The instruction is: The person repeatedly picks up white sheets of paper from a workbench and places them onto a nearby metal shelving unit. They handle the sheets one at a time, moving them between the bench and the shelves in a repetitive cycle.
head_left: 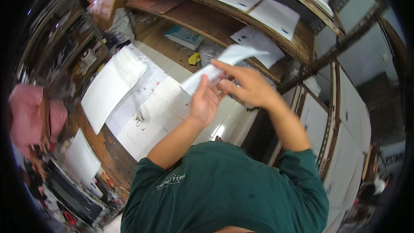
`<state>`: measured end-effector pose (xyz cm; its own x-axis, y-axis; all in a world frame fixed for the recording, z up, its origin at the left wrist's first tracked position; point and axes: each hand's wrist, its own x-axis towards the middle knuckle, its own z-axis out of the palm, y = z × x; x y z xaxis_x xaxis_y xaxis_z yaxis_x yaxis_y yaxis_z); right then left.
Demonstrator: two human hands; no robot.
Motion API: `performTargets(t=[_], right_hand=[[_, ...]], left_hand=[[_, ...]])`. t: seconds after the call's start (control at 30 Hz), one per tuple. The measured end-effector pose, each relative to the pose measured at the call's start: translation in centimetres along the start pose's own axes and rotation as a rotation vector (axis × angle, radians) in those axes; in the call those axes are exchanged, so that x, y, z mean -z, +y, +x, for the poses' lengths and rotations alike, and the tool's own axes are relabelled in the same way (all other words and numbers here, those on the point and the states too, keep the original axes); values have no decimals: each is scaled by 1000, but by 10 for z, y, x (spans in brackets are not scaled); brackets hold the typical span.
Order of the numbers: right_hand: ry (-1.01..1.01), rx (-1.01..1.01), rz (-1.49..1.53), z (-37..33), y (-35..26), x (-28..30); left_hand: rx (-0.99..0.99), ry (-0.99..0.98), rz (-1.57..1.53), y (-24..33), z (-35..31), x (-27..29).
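In front of my body I hold a thin white sheet, curled and tilted, its far end bending toward the shelf. My left hand grips its near side, with the thumb upright against it and the fingers partly behind. My right hand is closed on the sheet's right side, index finger stretched along the edge. The two hands' fingertips meet or nearly meet, and motion blurs them a little. Whether the sheet is one layer or several, I cannot tell.
To the left, a white stack of sheets lies on a worn table beside a stained white board. Ahead stands a shelf rack bearing white sheets. A person in pink is at the far left, by a dark machine.
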<state>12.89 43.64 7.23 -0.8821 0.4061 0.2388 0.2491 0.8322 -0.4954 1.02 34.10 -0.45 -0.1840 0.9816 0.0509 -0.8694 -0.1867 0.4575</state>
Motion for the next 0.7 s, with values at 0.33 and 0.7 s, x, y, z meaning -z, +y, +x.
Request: performTargets(t=[0.33,0.7], right_hand=[[897,-318,476,-44,84,-85],[800,-543,806,-70,147,-105]], left_hand=[[336,209,373,13,-93,128],[-393,1004,-147,68,-243,280]])
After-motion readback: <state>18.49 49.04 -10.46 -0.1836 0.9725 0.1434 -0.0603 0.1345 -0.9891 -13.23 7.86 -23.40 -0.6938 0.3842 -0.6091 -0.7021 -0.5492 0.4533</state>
